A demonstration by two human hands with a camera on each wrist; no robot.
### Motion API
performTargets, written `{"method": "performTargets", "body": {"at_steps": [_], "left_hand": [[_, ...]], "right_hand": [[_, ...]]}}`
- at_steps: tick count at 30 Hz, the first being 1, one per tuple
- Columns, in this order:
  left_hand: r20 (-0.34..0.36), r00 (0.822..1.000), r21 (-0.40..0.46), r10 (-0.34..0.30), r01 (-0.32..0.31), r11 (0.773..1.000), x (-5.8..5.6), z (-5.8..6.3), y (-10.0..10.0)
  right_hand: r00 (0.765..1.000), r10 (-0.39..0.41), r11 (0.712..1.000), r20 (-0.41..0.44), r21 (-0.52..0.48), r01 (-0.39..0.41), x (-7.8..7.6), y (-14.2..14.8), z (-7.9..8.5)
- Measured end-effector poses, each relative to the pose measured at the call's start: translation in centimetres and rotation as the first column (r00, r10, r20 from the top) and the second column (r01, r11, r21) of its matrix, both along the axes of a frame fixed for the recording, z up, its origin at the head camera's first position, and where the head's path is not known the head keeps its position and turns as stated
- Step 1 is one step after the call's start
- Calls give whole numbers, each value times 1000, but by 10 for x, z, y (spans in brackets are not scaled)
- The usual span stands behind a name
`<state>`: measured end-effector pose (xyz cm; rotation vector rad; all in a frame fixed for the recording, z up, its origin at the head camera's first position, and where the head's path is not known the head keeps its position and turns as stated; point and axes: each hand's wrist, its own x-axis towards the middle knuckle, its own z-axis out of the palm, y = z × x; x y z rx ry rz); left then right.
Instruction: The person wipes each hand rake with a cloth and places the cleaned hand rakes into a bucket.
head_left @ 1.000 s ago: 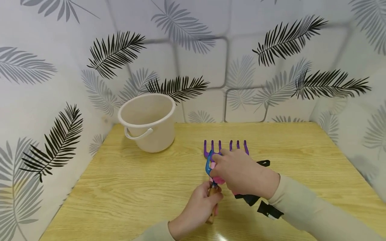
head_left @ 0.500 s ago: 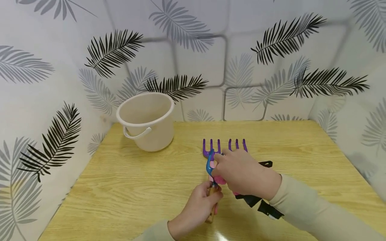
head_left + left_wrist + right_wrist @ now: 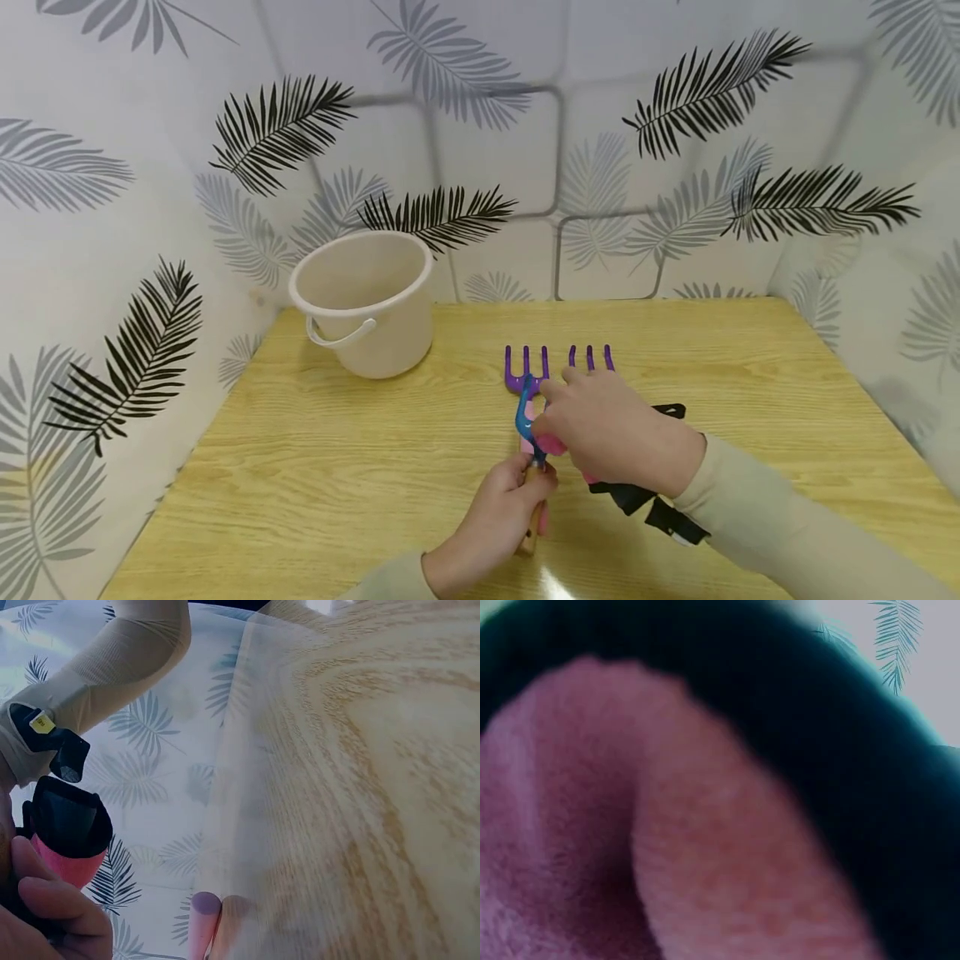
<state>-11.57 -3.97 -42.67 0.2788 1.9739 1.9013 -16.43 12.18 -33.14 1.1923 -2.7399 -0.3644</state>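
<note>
In the head view my left hand (image 3: 493,517) grips the wooden handle (image 3: 528,540) of a small garden tool. Its curved blue metal head (image 3: 523,408) points away from me, seen nearly edge-on. My right hand (image 3: 603,433) bunches a fuzzy pink cloth with black edging (image 3: 552,444) against that blue head, covering part of it. The right wrist view is filled by pink pile and a dark band (image 3: 840,795), blurred. Beneath the held tool lies a purple three-pronged hand fork (image 3: 525,382) with a pink handle (image 3: 201,919). Another purple fork (image 3: 591,358) is mostly hidden behind my right hand.
A cream bucket (image 3: 382,333) with its handle hanging down stands at the back left of the wood-grain table (image 3: 337,467). A black strap loop (image 3: 670,410) sticks out beyond my right hand. Leaf-patterned walls (image 3: 480,150) close off the back and sides.
The blue tool head has turned and shifted slightly to the right, and my right hand with the pink cloth has moved a little rightward. My left hand keeps its grip on the handle.
</note>
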Motion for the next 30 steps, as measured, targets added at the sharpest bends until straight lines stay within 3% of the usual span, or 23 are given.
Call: {"method": "performTargets", "body": {"at_steps": [6, 11, 14, 18, 22, 26, 30], "left_hand": [[-1, 1000, 5, 13, -13, 1000, -1, 1, -1], [-24, 1000, -2, -1, 1, 1000, -2, 2, -3], [-9, 1000, 11, -7, 7, 1000, -1, 2, -1], [-1, 1000, 8, 28, -28, 1000, 0, 2, 0], [-5, 999, -9, 37, -37, 999, 1, 2, -2], [-9, 1000, -8, 17, -17, 1000, 1, 4, -2], [-21, 999, -11, 40, -40, 999, 1, 5, -3]], "right_hand": [[995, -94, 992, -34, 77, 96, 3, 6, 3], [998, 0, 1000, -66, 0, 0, 8, 5, 2], [999, 28, 998, -43, -51, -31, 10, 6, 1], [997, -59, 998, -48, -21, 58, 7, 9, -2], [983, -138, 990, -124, 22, 142, 1, 13, -9], [963, -207, 977, -173, 11, 212, -5, 15, -16], [942, -245, 969, -229, -33, 244, -7, 13, -19]]}}
